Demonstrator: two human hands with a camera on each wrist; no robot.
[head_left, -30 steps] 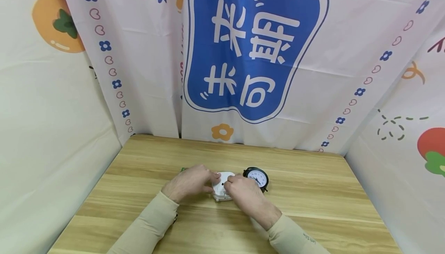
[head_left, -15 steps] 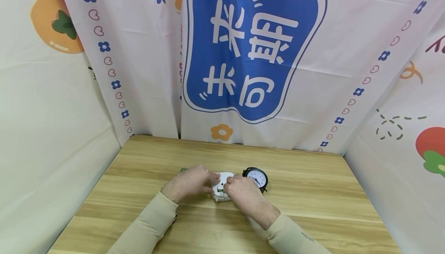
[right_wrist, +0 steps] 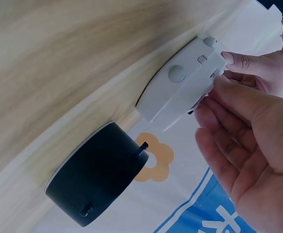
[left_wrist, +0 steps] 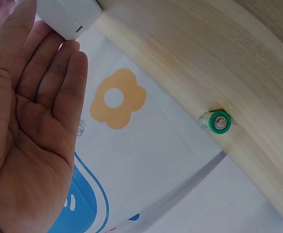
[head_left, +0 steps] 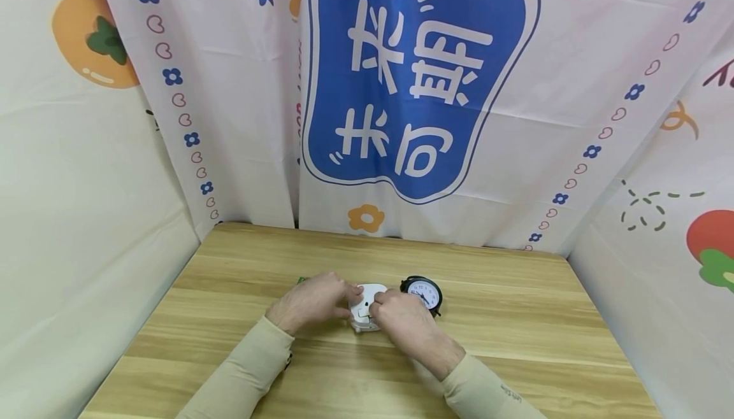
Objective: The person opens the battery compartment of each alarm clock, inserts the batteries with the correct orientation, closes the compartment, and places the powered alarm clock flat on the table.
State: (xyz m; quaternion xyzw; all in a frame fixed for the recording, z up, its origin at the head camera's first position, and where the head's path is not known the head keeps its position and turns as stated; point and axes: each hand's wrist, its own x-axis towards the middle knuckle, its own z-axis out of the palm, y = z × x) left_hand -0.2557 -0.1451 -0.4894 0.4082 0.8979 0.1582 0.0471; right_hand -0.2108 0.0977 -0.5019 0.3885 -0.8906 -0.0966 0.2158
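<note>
White device (head_left: pixel 370 292), near middle of desk (head_left: pixel 516 323), twd far edge: side gripped by L hand (head_left: pixel 316 301); back touched by R hand (head_left: pixel 403 318), whose exact hold can't be told. Compartment cover (head_left: pixel 363 312) apparently being worked; next, body prob. must be held steady.

The white case (right_wrist: pixel 178 94) looks like smooth plastic — beneath it, wood-grained tabletop (head_left: pixel 229 288); behind it, creased cloth (head_left: pixel 246 120).
</note>
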